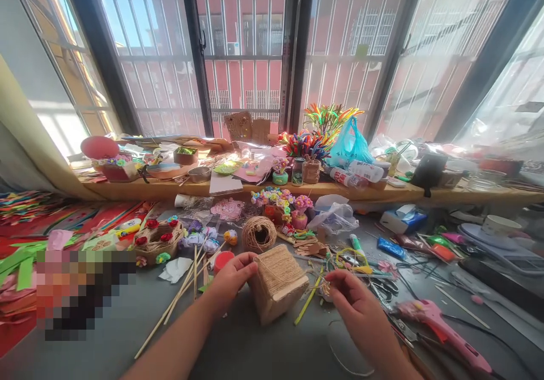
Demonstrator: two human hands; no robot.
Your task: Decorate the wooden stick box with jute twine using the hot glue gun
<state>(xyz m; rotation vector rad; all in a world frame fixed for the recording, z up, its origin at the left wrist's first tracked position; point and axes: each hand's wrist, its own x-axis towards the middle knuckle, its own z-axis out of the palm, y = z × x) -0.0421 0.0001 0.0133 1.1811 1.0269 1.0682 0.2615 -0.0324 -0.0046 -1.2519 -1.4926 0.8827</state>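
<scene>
A small cardboard box point(272, 303) stands tilted in front of me, with jute twine point(278, 267) wound in rows over its upper face. My left hand point(229, 284) grips the box's left edge, thumb and fingers pinched at the corner. To the right of the box, my right hand point(355, 303) is closed, its fingertips pinching a thin strand of twine that runs from the box. Just behind the box sits the ball of twine point(251, 233). A pink hot glue gun point(450, 334) lies to the right of my right hand.
Thin wooden sticks point(172, 306) and a crumpled tissue point(175, 269) lie on the left. Scissors point(386, 290) are beyond my right hand. A flower-trimmed basket point(144, 239) stands at back left. A crowded ledge point(204, 190) runs below the window. Cables trail at right.
</scene>
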